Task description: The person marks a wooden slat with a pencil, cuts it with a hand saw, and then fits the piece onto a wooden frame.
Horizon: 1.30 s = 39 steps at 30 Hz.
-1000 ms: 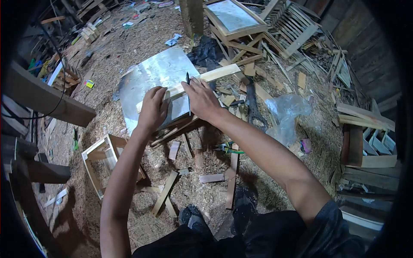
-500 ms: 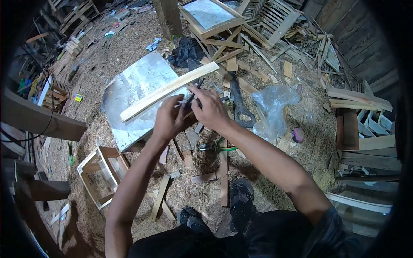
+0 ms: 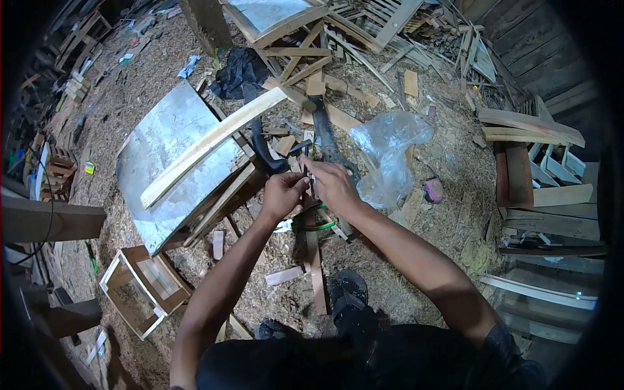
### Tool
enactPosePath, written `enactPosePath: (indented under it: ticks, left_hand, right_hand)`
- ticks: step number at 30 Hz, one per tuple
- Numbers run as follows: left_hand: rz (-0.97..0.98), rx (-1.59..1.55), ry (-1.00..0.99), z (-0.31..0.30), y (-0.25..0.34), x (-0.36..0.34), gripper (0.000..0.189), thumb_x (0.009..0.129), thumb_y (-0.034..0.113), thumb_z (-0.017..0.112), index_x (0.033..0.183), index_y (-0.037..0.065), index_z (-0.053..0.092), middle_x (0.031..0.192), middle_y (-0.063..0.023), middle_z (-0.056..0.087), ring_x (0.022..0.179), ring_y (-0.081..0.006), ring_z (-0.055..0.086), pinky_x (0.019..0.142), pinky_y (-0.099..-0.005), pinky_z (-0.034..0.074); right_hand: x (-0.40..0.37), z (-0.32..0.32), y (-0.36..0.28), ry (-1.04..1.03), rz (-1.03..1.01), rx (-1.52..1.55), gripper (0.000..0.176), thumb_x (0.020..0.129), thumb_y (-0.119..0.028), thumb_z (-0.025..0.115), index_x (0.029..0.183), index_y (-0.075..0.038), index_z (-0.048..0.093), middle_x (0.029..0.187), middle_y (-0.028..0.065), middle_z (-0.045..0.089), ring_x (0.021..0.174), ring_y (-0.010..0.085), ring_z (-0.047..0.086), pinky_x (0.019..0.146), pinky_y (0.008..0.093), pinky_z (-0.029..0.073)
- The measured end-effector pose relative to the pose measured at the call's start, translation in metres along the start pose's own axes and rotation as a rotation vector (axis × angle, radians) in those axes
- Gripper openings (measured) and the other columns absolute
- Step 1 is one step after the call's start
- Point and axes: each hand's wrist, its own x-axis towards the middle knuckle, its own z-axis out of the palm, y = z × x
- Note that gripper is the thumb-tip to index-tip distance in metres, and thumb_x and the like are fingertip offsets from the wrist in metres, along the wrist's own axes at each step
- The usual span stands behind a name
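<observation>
While the left hand (image 3: 283, 194) and right hand (image 3: 336, 185) meet low over the sawdust floor (image 3: 416, 260), they close together around a small dark tool (image 3: 306, 170), a thin, blackish stick of a thing that rises a little above the knuckles. It may be a pencil or a narrow blade; the view is too small to tell which. Each hand's grip is pinched nearly shut on it, fingertips against fingertips, with no gap showing between the two hands.

Judged from how things lie, the work is at a preparing stage. The long pale wooden slat (image 3: 208, 144) rests untouched across the sheet-metal tabletop (image 3: 162, 136), slightly bowed, whole along its length and with no cut that I can see. Neither hand is on it. The tool sits well apart from the slat, off the tabletop's near corner and just above a green loop (image 3: 318, 224) on the floor.

A black curved handle (image 3: 260, 151) lies at the tabletop's edge, just beyond the left hand. A crumpled clear plastic bag (image 3: 387, 153) sits to the right of the right hand, and a small open wooden frame (image 3: 123, 286) lies near the left elbow among offcuts.
</observation>
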Motion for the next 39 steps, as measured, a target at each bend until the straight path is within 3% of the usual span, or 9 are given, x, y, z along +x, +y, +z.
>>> enactPosePath:
  ticks: [7,11,13,22,30,35,36,38,39]
  left_hand:
    - [-0.059,0.27,0.081,0.018,-0.033,0.028,0.032,0.091,0.022,0.071,0.107,-0.006,0.072,0.089,-0.0163,0.076,0.076,-0.0184,0.071,0.071,-0.0338,0.055]
    - [0.039,0.321,0.147,0.016,-0.023,0.018,0.034,0.092,0.024,0.07,0.109,-0.005,0.071,0.096,-0.0198,0.075,0.083,-0.0244,0.073,0.077,-0.0364,0.056]
    - [0.081,0.498,0.105,0.004,0.0,0.006,0.037,0.093,0.024,0.07,0.115,-0.006,0.067,0.1,-0.0201,0.074,0.094,-0.0248,0.073,0.081,-0.0368,0.056]
    - [0.341,0.414,0.062,-0.045,0.073,-0.042,0.021,0.099,0.016,0.064,0.109,-0.001,0.071,0.098,-0.0118,0.073,0.085,-0.0142,0.069,0.074,-0.0296,0.056]
    - [0.34,0.368,0.204,-0.061,0.071,-0.047,0.022,0.101,0.013,0.062,0.111,-0.006,0.067,0.085,-0.012,0.073,0.077,-0.0126,0.068,0.069,-0.0293,0.055]
    - [0.477,0.487,0.29,-0.073,0.088,-0.062,0.02,0.097,0.015,0.066,0.109,-0.001,0.071,0.085,-0.013,0.073,0.075,-0.0148,0.069,0.068,-0.0311,0.056]
    - [0.532,0.447,0.368,-0.082,0.088,-0.066,0.015,0.094,0.013,0.069,0.104,0.001,0.071,0.089,-0.0139,0.072,0.077,-0.0191,0.07,0.07,-0.0326,0.055]
    - [0.926,0.662,0.616,-0.12,0.092,-0.069,0.011,0.086,0.007,0.07,0.097,0.003,0.07,0.085,-0.0145,0.07,0.081,-0.034,0.067,0.075,-0.0412,0.052]
    - [0.861,0.809,0.708,-0.139,0.096,-0.075,0.015,0.083,0.007,0.069,0.098,0.004,0.068,0.091,-0.0142,0.069,0.093,-0.0362,0.064,0.085,-0.0445,0.048]
  right_hand:
    - [-0.034,0.027,0.041,-0.066,0.583,-0.126,0.031,0.091,-0.01,0.061,0.12,0.002,0.055,0.114,0.0278,0.062,0.106,0.0449,0.06,0.092,0.052,0.047]
    - [-0.027,0.034,0.05,-0.1,0.546,-0.287,0.029,0.092,-0.02,0.064,0.113,0.0,0.058,0.104,0.0241,0.067,0.099,0.0418,0.064,0.093,0.0523,0.044]
    - [-0.019,0.032,0.052,-0.191,0.714,-0.256,0.03,0.093,-0.025,0.064,0.111,-0.003,0.056,0.101,0.0241,0.067,0.097,0.0408,0.064,0.093,0.0538,0.04]
    - [-0.012,0.038,0.057,-0.258,0.621,-0.313,0.071,0.089,-0.025,0.062,0.144,0.006,0.031,0.099,0.0313,0.068,0.095,0.0456,0.066,0.085,0.0549,0.049]
    - [0.001,0.038,0.005,0.1,0.778,-0.256,0.055,0.092,-0.024,0.056,0.142,-0.005,0.042,0.122,0.0237,0.064,0.114,0.0408,0.061,0.1,0.0548,0.038]
    - [0.0,0.029,-0.017,0.418,0.54,0.018,0.05,0.094,-0.017,0.052,0.139,0.001,0.039,0.103,0.0285,0.066,0.094,0.0488,0.063,0.085,0.0548,0.048]
    - [0.002,0.024,-0.027,0.496,0.385,0.001,0.049,0.096,-0.017,0.053,0.139,0.001,0.039,0.099,0.0239,0.066,0.092,0.0394,0.067,0.083,0.0503,0.05]
    - [0.019,-0.008,-0.097,0.415,0.436,0.386,0.048,0.098,-0.018,0.054,0.14,0.001,0.039,0.097,0.0174,0.065,0.088,0.0269,0.067,0.08,0.0436,0.051]
    - [0.024,-0.011,-0.117,0.432,0.348,0.302,0.049,0.099,-0.021,0.056,0.14,0.001,0.04,0.096,0.0119,0.063,0.086,0.0182,0.064,0.078,0.0373,0.051]
